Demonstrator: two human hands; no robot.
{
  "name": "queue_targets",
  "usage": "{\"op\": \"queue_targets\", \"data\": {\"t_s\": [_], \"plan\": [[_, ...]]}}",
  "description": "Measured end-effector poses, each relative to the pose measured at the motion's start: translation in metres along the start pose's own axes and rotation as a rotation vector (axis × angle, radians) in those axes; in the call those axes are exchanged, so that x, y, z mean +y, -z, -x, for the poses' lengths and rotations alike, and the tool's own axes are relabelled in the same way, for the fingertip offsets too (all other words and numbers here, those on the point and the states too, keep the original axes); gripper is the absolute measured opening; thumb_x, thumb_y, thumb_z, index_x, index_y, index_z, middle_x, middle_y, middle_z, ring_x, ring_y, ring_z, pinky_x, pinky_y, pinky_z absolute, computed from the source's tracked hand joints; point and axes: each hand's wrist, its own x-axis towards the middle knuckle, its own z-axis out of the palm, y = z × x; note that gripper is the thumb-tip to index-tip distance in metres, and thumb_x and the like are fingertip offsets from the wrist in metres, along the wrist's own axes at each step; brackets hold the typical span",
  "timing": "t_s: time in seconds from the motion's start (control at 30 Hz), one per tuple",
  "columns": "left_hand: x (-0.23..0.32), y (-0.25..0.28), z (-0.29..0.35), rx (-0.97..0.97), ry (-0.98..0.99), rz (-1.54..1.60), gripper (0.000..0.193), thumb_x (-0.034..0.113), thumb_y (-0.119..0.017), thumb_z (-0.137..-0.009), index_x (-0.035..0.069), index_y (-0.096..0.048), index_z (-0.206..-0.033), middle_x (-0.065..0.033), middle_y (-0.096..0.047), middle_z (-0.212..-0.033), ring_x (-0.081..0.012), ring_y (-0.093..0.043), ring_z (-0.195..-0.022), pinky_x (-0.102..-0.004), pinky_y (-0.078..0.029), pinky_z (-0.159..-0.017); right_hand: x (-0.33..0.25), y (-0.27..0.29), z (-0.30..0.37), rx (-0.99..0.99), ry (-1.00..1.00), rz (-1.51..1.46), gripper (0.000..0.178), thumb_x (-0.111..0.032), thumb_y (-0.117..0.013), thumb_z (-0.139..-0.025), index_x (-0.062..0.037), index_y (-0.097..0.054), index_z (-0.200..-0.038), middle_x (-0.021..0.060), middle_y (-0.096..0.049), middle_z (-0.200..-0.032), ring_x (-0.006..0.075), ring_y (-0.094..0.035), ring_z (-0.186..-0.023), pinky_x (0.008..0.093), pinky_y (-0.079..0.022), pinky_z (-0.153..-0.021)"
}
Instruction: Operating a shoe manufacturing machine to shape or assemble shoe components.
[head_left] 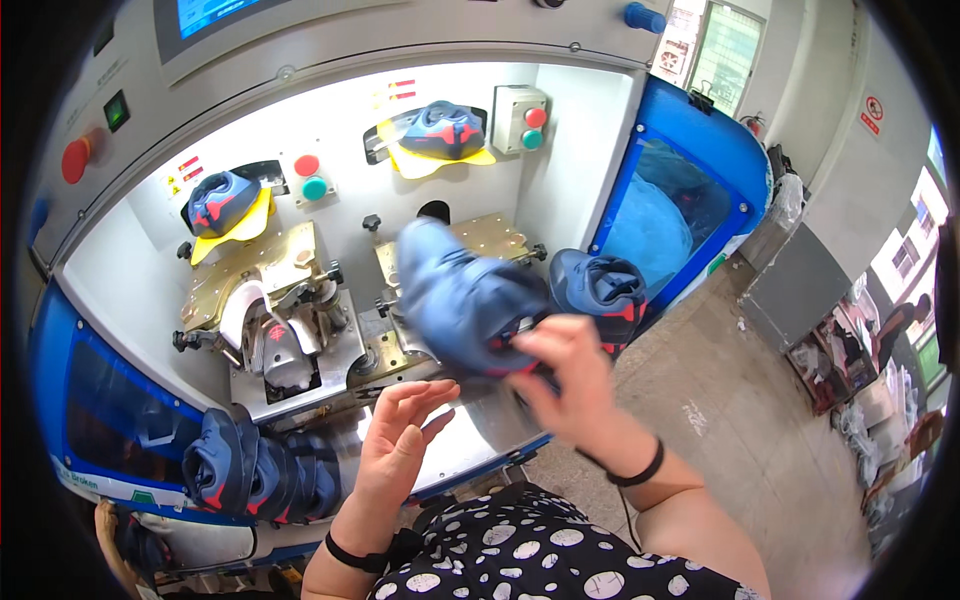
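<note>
A blue shoe upper with red trim hangs in the air before the machine, slightly blurred. My right hand pinches it at its near end. Lower and to the left, my left hand holds nothing, its fingers apart and its palm turned toward the upper. Behind the upper is the right metal fixture, partly hidden by it. The left fixture carries a rounded metal form and a white curved piece. Right of the held upper, another blue upper rests at the machine's edge.
Several blue uppers stand in a row at the lower left. Two more uppers sit on yellow holders on the back wall, near red and green buttons. Blue side guards flank the opening. Shelves with goods stand far right.
</note>
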Motion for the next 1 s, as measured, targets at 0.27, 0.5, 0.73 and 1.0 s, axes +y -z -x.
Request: {"op": "queue_targets", "data": {"t_s": [0.27, 0.5, 0.73, 1.0], "plan": [[-0.024, 0.001, -0.012, 0.001, 0.135, -0.024, 0.037, 0.025, -0.063, -0.097, 0.005, -0.049, -0.125, -0.0154, -0.053, -0.134, -0.0267, -0.052, -0.127, -0.0412, -0.043, -0.105, 0.068, 0.081, -0.020, 0.106, -0.293, 0.355, 0.021, -0.015, -0.067, -0.089, -0.0077, -0.062, -0.109, 0.0101, -0.058, -0.099, 0.0281, -0.061, -0.084, 0.0350, -0.049, -0.070], [-0.027, 0.011, -0.013, 0.048, 0.172, -0.077, 0.028, 0.022, -0.062, -0.097, 0.006, -0.054, -0.118, -0.0154, -0.056, -0.130, -0.0284, -0.056, -0.121, -0.0425, -0.048, -0.100, 0.089, 0.080, 0.007, 0.167, -0.445, 0.411, 0.016, -0.013, -0.062, -0.092, -0.0114, -0.064, -0.107, 0.0069, -0.057, -0.098, 0.0260, -0.061, -0.078, 0.0334, -0.048, -0.066], [-0.027, 0.017, -0.010, 0.123, 0.189, -0.107, 0.022, 0.021, -0.061, -0.098, 0.005, -0.056, -0.112, -0.0159, -0.058, -0.126, -0.0306, -0.059, -0.117, -0.0441, -0.050, -0.095, 0.098, 0.082, -0.004, 0.129, -0.252, 0.440, 0.014, -0.007, -0.059, -0.092, -0.0122, -0.067, -0.102, 0.0064, -0.054, -0.092, 0.0247, -0.059, -0.085, 0.0337, -0.047, -0.066], [-0.027, 0.028, -0.002, 0.168, 0.211, -0.147, 0.023, 0.023, -0.062, -0.097, 0.005, -0.056, -0.111, -0.0148, -0.061, -0.121, -0.0288, -0.061, -0.113, -0.0425, -0.052, -0.092, 0.107, 0.058, -0.003, 0.082, -0.346, 0.668, 0.017, -0.017, -0.059, -0.095, -0.0147, -0.066, -0.110, 0.0090, -0.055, -0.104, 0.0278, -0.060, -0.089, 0.0373, -0.051, -0.071]]}}
